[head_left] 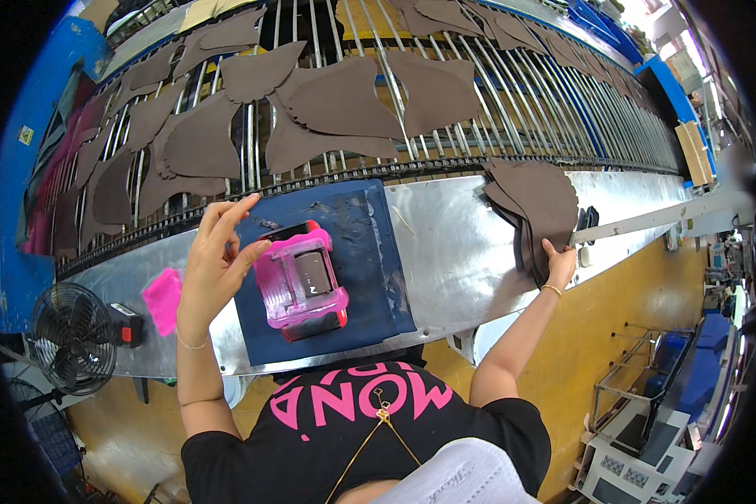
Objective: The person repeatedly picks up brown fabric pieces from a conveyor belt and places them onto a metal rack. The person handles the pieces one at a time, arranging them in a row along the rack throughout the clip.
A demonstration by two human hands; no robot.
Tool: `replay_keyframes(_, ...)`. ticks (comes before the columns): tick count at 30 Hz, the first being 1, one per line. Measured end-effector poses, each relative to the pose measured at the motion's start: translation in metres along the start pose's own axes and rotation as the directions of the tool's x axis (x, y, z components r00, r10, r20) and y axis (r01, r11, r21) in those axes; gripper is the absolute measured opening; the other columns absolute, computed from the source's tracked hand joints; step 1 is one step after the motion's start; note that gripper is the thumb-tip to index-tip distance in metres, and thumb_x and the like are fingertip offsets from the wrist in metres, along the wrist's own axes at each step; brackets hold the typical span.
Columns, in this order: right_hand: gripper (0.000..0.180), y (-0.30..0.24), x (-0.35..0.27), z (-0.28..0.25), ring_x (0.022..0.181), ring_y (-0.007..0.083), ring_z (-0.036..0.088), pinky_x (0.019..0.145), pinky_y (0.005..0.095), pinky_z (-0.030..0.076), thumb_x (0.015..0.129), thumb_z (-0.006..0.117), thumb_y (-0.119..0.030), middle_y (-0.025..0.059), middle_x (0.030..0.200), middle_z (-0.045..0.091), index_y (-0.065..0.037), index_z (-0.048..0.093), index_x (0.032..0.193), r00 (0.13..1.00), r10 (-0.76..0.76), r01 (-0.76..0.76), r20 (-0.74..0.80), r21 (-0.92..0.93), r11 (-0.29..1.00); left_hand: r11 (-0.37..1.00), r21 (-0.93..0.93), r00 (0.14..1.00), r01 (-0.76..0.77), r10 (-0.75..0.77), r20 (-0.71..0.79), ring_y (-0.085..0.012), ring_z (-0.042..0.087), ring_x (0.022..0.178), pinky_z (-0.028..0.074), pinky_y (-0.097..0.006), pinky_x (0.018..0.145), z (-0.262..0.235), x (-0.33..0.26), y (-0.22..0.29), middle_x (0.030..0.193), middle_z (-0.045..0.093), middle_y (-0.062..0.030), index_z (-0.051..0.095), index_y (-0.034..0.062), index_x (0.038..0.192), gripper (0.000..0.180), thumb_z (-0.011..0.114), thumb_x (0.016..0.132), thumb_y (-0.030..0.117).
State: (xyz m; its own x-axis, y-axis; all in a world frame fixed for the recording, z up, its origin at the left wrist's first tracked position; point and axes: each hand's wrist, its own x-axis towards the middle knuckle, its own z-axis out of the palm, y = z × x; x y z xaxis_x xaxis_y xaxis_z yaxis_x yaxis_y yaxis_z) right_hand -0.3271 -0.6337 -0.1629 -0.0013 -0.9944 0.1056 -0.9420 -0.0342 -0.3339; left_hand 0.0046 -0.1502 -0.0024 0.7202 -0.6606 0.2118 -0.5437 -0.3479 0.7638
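White fabric [458, 479] sits closest at the lower edge, in front of a black shirt [496, 437] with pink lettering and a thin gold chain [383, 413]. Off to the right, the right hand [560, 267] grasps the lower edge of a stack of brown cut pieces [536, 206], its thumb on top and its other fingers partly hidden. That stack lies on the shiny metal table [445, 290], close to the inner end of a pale bar [655, 220]. The left hand [208, 267] is raised, fingers released and spread, with nothing visible in them. Its thumb tip reaches the left side of a pink frame-like tool [296, 275], though contact cannot be told. Beneath the tool is a dark blue mat [365, 235] on the table; a pink cloth [162, 302] lies left of it, and a black fan [73, 338] stands farther left. Beyond the table, more brown pieces [344, 99] are spread over a rack of metal rods [554, 113], some overlapping.
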Motion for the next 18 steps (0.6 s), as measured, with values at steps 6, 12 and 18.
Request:
replay_keyframes(6, 0.049, -0.031, -0.021, -0.018, 0.081, 0.0291, 0.064, 0.066, 0.0386, 0.053, 0.091, 0.058, -0.037, 0.0211, 0.094, 0.064, 0.003, 0.056, 0.117, 0.960, -0.240, 0.246, -0.146, 0.028, 0.969, 1.000, -0.009, 0.999, 0.030, -0.030, -0.012, -0.0074, 0.038, 0.057, 0.037, -0.022, 0.052, -0.007, -0.007, -0.002, 0.105, 0.051, -0.0050, 0.055, 0.0091, 0.128, 0.053, 0.073, 0.078, 0.010)
replay_keyframes(12, 0.038, -0.153, -0.123, -0.155, 0.045, 0.0117, 0.055, 0.038, 0.0237, 0.049, 0.098, 0.047, -0.035, 0.0084, 0.063, 0.058, 0.002, 0.054, 0.106, 0.908, -0.414, 0.349, -0.064, 0.662, 0.664, 0.998, -0.058, 1.000, -0.021, 0.020, -0.016, -0.0070, 0.045, 0.062, 0.041, -0.022, 0.055, -0.004, 0.012, 0.006, 0.107, 0.051, -0.0055, 0.055, 0.0076, 0.127, 0.052, 0.073, 0.078, 0.006)
replay_keyframes(18, 0.033, -0.210, -0.173, -0.171, 0.051, 0.0130, 0.061, 0.042, 0.0205, 0.049, 0.095, 0.057, -0.025, 0.0102, 0.076, 0.064, 0.005, 0.054, 0.107, 0.568, -0.782, 0.387, -0.257, 0.922, -0.021, 0.880, -0.476, 1.000, 0.005, -0.005, 0.002, -0.0196, 0.049, 0.115, 0.046, -0.031, 0.093, 0.013, 0.034, -0.013, 0.127, 0.045, -0.0099, 0.039, 0.0071, 0.141, 0.062, 0.066, 0.088, 0.022)
